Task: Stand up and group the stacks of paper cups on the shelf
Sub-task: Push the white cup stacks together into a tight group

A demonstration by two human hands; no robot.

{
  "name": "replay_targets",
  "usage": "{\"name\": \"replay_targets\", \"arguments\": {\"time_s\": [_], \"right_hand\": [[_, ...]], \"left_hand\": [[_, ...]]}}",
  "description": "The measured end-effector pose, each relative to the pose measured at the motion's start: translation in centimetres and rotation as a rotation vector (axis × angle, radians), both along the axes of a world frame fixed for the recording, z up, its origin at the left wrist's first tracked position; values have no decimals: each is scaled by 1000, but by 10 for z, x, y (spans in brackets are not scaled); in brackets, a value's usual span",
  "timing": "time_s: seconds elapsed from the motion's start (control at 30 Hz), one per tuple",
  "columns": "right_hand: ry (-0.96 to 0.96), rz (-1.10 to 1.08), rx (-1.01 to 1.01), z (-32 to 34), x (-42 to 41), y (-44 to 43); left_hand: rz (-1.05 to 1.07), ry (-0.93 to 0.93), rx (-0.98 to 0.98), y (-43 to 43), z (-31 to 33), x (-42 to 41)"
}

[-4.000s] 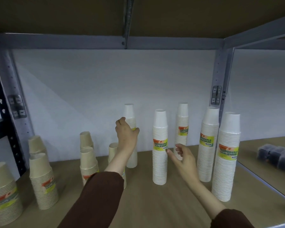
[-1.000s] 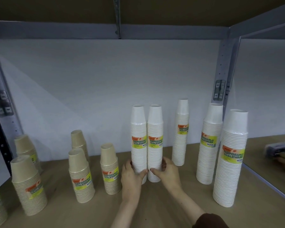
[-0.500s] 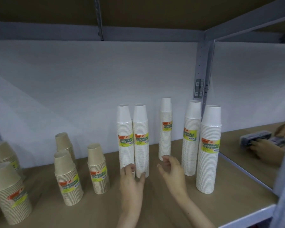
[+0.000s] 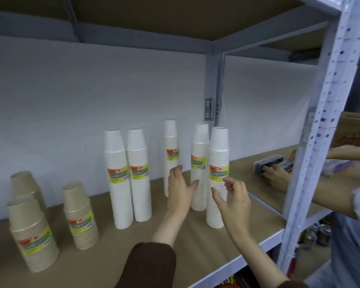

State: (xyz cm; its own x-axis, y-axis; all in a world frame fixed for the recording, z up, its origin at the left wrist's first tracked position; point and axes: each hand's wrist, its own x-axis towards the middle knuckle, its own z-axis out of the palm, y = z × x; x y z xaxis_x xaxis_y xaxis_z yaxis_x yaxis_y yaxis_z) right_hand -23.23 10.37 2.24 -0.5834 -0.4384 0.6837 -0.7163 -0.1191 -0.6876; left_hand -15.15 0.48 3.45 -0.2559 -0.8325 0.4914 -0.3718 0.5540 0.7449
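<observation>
Both hands, left hand point(image 4: 180, 190) and right hand point(image 4: 234, 199), spread empty beside the tall white stack point(image 4: 217, 177) near the shelf's point(image 4: 195, 242) right edge; light, tippy, best gripped low.

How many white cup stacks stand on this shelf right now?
5: a touching pair at centre, one at the back, and two at right by the hands. None seems hidden.
</observation>
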Motion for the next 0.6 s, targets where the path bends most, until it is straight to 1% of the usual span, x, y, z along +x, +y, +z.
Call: {"name": "replay_targets", "arguments": {"time_s": [0.3, 0.6], "right_hand": [[-45, 45, 147, 0, -23, -2], [-87, 84, 160, -5, -27, -14]], "left_hand": [[-37, -85, 80, -25, 8, -17], [-149, -102, 117, -33, 4, -26]]}}
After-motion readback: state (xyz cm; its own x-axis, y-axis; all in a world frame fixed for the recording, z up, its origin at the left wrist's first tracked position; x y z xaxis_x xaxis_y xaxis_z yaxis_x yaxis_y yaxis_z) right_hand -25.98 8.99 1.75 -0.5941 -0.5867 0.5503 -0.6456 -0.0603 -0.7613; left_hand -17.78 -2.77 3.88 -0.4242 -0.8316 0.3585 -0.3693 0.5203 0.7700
